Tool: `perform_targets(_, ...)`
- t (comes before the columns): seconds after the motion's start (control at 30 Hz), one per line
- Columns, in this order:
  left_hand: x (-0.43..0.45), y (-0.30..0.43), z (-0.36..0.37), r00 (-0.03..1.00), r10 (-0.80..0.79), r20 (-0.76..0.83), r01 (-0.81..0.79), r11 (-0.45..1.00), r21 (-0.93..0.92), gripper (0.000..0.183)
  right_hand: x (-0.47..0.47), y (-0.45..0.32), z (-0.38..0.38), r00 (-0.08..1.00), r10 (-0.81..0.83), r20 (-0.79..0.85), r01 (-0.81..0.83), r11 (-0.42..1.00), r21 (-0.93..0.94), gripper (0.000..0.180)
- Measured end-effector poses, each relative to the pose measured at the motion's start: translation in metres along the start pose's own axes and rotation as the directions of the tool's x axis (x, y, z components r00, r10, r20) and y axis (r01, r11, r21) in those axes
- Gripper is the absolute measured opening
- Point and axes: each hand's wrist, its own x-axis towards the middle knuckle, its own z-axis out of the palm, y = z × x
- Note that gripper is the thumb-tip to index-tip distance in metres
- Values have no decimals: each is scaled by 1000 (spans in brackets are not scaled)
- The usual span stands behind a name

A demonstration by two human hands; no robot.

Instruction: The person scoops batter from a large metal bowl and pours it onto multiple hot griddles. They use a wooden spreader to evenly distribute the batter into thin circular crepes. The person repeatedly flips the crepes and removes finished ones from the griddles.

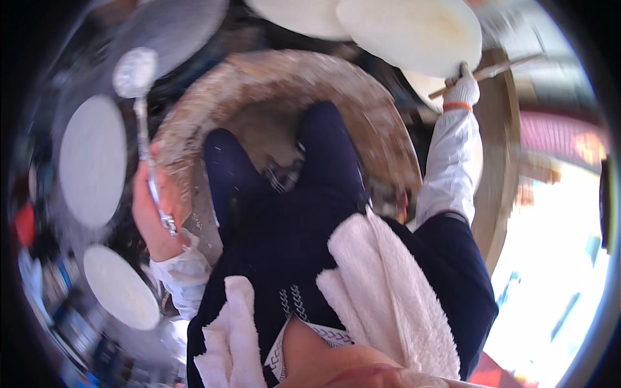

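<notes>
My bare left hand (157, 208) is closed around the long metal handle of a ladle (136, 72), whose bowl is coated with something white. The bowl hangs near a grey round griddle (179, 39). White round sheets, like thin pancakes, lie at the left, one oval (92, 162) above a smaller one (121, 286). At the upper right, my right hand (461, 89), in a white knitted glove, grips a thin wooden stick (509, 63). Its fingertips are at the edge of a large pale round sheet (412, 34); whether they pinch it is unclear.
A curved, white-smeared rim (291, 68) arches around my knees. Beyond my right arm stands a curved wooden board or edge (495, 145). A white towel (388, 291) hangs over my shoulders. Blurred objects line the far left, among them a red one (24, 225).
</notes>
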Motion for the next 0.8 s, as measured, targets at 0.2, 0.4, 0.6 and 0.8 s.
perform_targets(0.2, -64, -27, -11, 967, -117, 226, 116, 993, 19, 40, -73, -92, -398, 964, -12, -264, -18, 994, -110, 32)
perform_targets(0.4, -89, -47, 12, 804, -336, 491, 337, 937, 91, 44, -229, -25, -718, 849, -27, -527, 79, 994, 76, 25)
perform_targets(0.6, -102, -55, 48, 726, -426, 540, 324, 905, 277, 47, -301, 178, -812, 478, 377, -793, 8, 901, 433, 17)
perform_targets(0.8, -119, -67, 48, 683, -428, 593, 297, 903, 310, 48, -284, 182, -771, 369, 478, -797, -30, 863, 504, 25)
